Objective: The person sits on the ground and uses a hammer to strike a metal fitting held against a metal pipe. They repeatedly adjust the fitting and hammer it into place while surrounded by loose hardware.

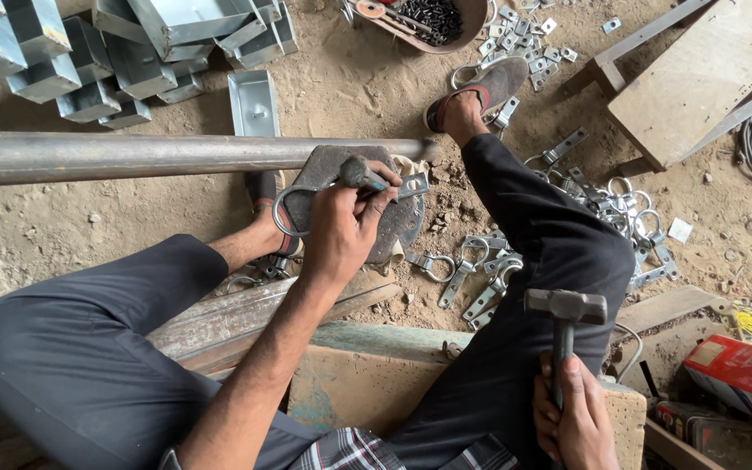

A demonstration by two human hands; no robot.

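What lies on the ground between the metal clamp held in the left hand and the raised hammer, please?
In the head view, a small heap of loose metal clamps lies on the sandy ground between the held clamp and the hammer.

Soft, even daylight, moderately bright; no hard shadows. Faint shade under the long steel pipe (pixel 176 155), just above the left hand (pixel 341 231). Mild sheen along pipe top and on galvanised boxes (pixel 124 52), well up-left of that hand; no blown glare. Sharp around both hands; hammer head (pixel 566 306) above right hand (pixel 574 418) crisp. Slight wide-angle stretch and softness toward the corners.
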